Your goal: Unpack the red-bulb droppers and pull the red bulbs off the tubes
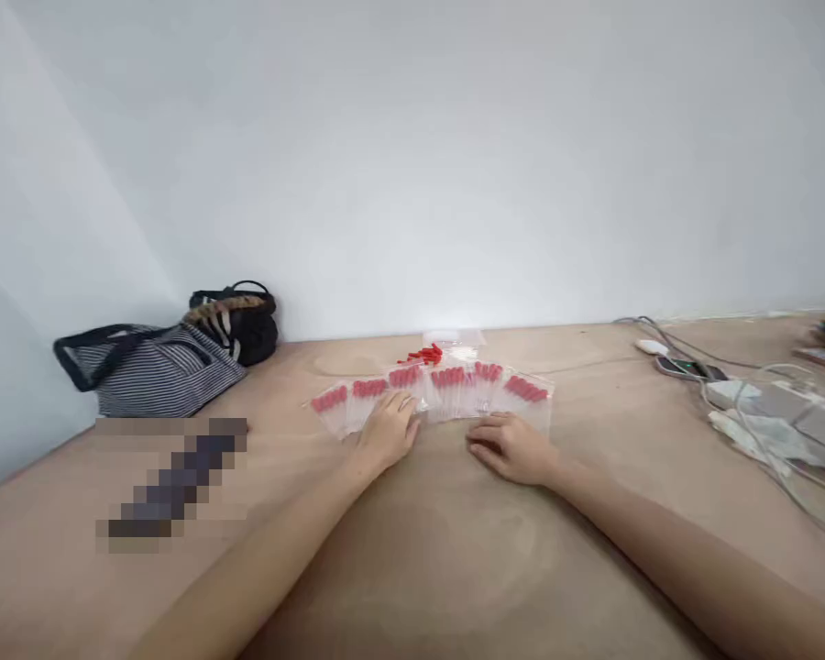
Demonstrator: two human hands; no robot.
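Several clear plastic bags lie in an overlapping fan on the table, each with a row of small red-topped items; the leftmost bag point(334, 419) and the rightmost bag point(531, 391) mark its ends. My left hand point(388, 431) rests palm down on the lower edge of the bags left of the middle, fingers stretched out. At the lower edge of the right-hand bags lies my right hand point(513, 447), its fingers loosely bent and its thumb apart. Neither hand holds anything visible. Behind the fan sit loose red pieces point(426, 355) and another clear bag point(454, 339).
At the left stand a striped bag point(171, 371) and a black bag point(254, 330) against the wall. A blurred-out dark long object point(179, 486) lies in front of them. To the right are a phone point(687, 368), cables, white chargers point(732, 394) and crumpled plastic point(763, 440).
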